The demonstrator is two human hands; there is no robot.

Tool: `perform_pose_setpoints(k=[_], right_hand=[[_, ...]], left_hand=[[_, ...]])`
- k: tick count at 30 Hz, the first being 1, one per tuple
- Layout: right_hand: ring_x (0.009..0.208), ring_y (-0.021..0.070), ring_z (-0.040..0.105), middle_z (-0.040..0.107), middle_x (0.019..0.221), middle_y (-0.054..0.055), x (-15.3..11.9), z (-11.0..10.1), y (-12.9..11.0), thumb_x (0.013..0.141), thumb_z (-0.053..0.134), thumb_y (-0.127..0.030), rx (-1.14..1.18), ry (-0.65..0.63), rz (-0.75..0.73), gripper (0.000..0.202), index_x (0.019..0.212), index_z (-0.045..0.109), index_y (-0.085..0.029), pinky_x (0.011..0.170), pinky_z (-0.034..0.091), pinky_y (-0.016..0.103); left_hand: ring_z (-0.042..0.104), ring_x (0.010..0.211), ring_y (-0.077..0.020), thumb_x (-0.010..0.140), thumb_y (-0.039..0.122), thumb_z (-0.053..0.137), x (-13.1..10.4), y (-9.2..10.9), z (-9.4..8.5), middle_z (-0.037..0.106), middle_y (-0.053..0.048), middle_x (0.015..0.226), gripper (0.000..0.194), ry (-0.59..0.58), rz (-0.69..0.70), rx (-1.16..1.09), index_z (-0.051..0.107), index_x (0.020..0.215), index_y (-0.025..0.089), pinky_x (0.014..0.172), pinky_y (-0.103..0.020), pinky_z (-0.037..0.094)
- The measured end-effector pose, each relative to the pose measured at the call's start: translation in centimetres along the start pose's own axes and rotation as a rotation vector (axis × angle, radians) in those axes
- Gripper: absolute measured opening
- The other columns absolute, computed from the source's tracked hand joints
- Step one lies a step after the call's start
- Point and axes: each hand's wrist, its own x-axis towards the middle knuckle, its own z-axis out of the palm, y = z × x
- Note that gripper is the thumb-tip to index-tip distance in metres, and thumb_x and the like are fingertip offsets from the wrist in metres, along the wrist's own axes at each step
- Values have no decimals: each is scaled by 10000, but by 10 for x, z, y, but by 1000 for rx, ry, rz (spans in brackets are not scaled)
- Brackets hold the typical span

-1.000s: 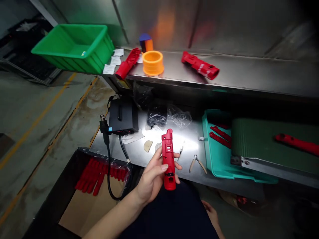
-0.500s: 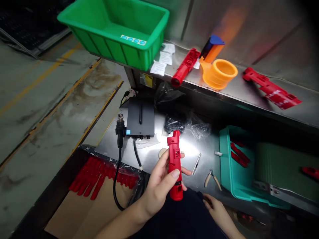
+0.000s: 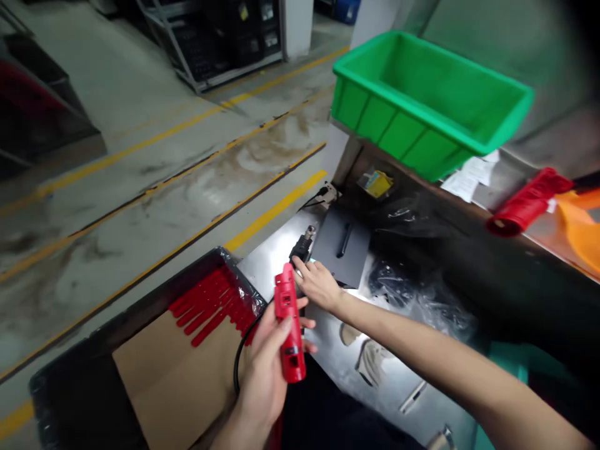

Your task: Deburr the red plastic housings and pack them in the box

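My left hand [image 3: 269,369] holds a red plastic housing [image 3: 289,331] upright, with the thumb across its front and the fingertips showing past its right side. Behind the top of the housing, my right hand [image 3: 315,282] reaches to a black cabled tool [image 3: 302,245] with a metal tip. The right fingers are at the tool's body; their grip is partly hidden by the housing. A dark grey box [image 3: 341,244] stands just beyond the right hand on the metal bench.
A black lined bin [image 3: 70,375] at lower left holds red parts [image 3: 206,303] and cardboard [image 3: 173,381]. A green bin [image 3: 403,131], papers and another red housing [image 3: 529,203] sit on the shelf. Plastic bags [image 3: 431,300] and a cutter [image 3: 413,397] lie on the bench.
The view has swung left. My right hand has come up from the lap to the black tool. My left hand still holds the red housing, now closer to the black bin.
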Motion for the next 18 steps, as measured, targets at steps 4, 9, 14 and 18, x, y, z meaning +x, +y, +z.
perform_pose_setpoints(k=[4, 9, 14, 18], right_hand=[[1126, 259, 660, 573, 1428, 114, 49, 14, -8, 1016, 646, -246, -223, -128, -132, 350, 1354, 587, -181, 940, 591, 470], [938, 200, 702, 691, 1157, 74, 63, 12, -18, 1003, 678, -289, -328, -123, -155, 216, 1161, 664, -143, 799, 624, 377], [817, 183, 719, 685, 1212, 107, 14, -48, -7, 936, 690, -242, -178, 192, -208, 154, 1071, 674, -171, 727, 617, 318], [1053, 281, 703, 646, 1227, 170, -68, -116, -6, 1006, 553, -245, -12, 698, -13, 96, 1066, 600, -186, 885, 594, 440]], left_hand=[[693, 844, -199, 815, 400, 798, -1, 15, -44, 703, -106, 1279, 505, 274, 87, -22, 684, 1267, 207, 606, -281, 612], [701, 805, -193, 772, 407, 834, 2, 28, -64, 717, -73, 1248, 537, 361, 134, -68, 687, 1257, 227, 547, -260, 593], [654, 662, -142, 803, 408, 809, -1, 53, -53, 734, -86, 1129, 485, 296, 241, 13, 684, 1210, 176, 501, -243, 552], [602, 578, -108, 912, 429, 710, 1, 52, -29, 720, -45, 914, 345, 91, 316, 133, 678, 1134, 167, 509, -229, 510]])
